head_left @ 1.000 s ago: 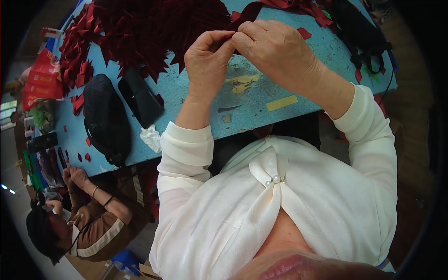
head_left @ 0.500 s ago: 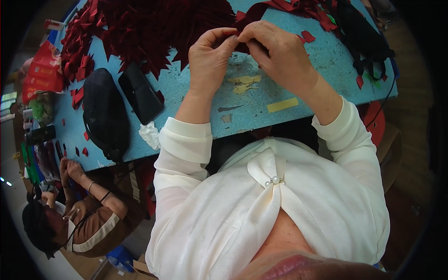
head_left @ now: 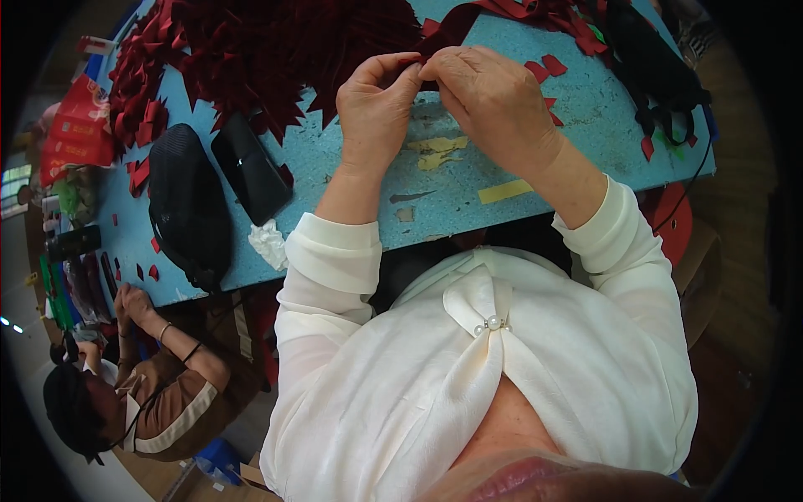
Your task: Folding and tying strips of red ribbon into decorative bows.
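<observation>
My left hand (head_left: 374,117) pinches a small piece of dark red ribbon (head_left: 409,60) between thumb and forefinger; only a sliver of it shows. My right hand (head_left: 495,102) meets it fingertip to fingertip, with thumb and fingers pressed together at the ribbon's end. What lies between the right fingertips is mostly hidden by the hand. Just beyond both hands spreads a large heap of dark red ribbon pieces (head_left: 276,50) with pointed ends. A longer red ribbon strip (head_left: 468,18) runs from behind the fingers toward the far right.
On the blue table (head_left: 335,201), a black pouch (head_left: 191,205), a black phone (head_left: 251,167) and crumpled white tissue (head_left: 268,243) lie to the left. A black bag (head_left: 648,63) sits far right, near loose red scraps (head_left: 553,65). Another person (head_left: 167,385) works at the left edge.
My right hand has dropped slightly and turned, its fingers now more folded together. My left hand has hardly moved and keeps its pinch.
</observation>
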Tool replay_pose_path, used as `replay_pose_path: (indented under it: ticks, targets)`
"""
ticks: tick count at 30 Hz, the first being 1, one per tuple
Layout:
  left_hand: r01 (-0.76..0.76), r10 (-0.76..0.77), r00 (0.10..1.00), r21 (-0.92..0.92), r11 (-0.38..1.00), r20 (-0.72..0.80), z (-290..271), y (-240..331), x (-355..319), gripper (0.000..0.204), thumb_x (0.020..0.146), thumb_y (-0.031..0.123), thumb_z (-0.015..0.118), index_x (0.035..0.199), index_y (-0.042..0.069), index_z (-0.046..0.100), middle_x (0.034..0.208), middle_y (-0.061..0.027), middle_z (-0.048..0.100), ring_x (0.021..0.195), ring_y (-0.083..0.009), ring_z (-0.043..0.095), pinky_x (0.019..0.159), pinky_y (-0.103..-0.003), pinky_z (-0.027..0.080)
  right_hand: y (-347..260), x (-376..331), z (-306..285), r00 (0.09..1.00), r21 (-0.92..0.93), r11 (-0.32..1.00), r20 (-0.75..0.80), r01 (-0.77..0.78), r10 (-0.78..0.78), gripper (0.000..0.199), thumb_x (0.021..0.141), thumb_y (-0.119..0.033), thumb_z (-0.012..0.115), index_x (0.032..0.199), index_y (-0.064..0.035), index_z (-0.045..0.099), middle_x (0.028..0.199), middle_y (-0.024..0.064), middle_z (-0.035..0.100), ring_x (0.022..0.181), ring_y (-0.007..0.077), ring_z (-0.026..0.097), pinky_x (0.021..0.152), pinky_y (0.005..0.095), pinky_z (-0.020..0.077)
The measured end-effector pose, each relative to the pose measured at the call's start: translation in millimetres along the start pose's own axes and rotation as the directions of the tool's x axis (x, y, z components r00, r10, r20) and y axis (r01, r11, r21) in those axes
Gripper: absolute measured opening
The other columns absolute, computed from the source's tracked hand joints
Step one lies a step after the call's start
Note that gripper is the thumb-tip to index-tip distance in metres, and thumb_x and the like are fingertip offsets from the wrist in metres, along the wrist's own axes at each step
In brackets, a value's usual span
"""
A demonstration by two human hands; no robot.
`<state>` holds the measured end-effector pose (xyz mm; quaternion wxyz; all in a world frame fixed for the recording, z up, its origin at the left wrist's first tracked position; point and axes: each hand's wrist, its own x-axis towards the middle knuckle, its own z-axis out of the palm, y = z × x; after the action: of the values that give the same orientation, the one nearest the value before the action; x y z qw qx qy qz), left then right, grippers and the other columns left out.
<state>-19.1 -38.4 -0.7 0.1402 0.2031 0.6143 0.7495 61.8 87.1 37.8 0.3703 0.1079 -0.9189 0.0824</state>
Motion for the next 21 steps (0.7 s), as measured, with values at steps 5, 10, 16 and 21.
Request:
replay_pose_path:
  ticks: [5,10,16,21]
  targets:
    - [0.057,-0.059,0.998,-0.069,0.996,-0.033,0.1,3.9,0.0,0.016,0.083,0.005,0.066,0.098,0.001,0.067,0.088,-0.002,0.066,0.075,-0.0065,0.057,0.066,-0.019,0.046,-3.1,-0.4,4.6,0.988,0.18,0.972,-0.004,-0.149,0.152,0.015,0.076,0.0,0.064,0.09,-0.0054,0.062,0.086,0.0077,0.066,0.078,0.024,0.065,0.066,0.0313,0.053]
    - [0.11,-0.114,0.993,-0.136,0.985,-0.018,-2.6,3.8,0.6,0.017,0.083,0.007,0.066,0.099,0.002,0.067,0.087,-0.0015,0.066,0.071,-0.0057,0.056,0.062,-0.018,0.045,0.5,-0.5,4.2,0.978,0.21,0.956,0.036,-0.207,0.204,0.015,0.077,-0.001,0.065,0.091,-0.0054,0.063,0.085,0.0078,0.067,0.077,0.0235,0.066,0.066,0.0306,0.0529]
    - [0.131,-0.133,0.991,-0.17,0.977,-0.003,-0.5,3.6,-0.1,0.019,0.083,0.009,0.067,0.101,0.003,0.067,0.086,-0.0008,0.066,0.07,-0.0052,0.055,0.062,-0.017,0.044,2.0,-1.3,5.6,0.985,0.144,0.975,0.037,-0.171,0.167,0.016,0.076,-0.002,0.065,0.091,-0.0063,0.063,0.086,0.0063,0.067,0.076,0.023,0.065,0.065,0.0299,0.0528]
    - [0.135,-0.14,0.99,-0.188,0.973,-0.013,-1.3,1.7,-0.7,0.022,0.084,0.011,0.067,0.105,0.004,0.067,0.086,-0.0014,0.066,0.069,-0.0048,0.053,0.062,-0.017,0.044,-0.6,-4.5,6.5,0.994,0.005,0.995,0.044,-0.096,0.095,0.02,0.073,-0.001,0.065,0.091,-0.008,0.063,0.093,0.004,0.067,0.075,0.021,0.064,0.063,0.0297,0.0518]
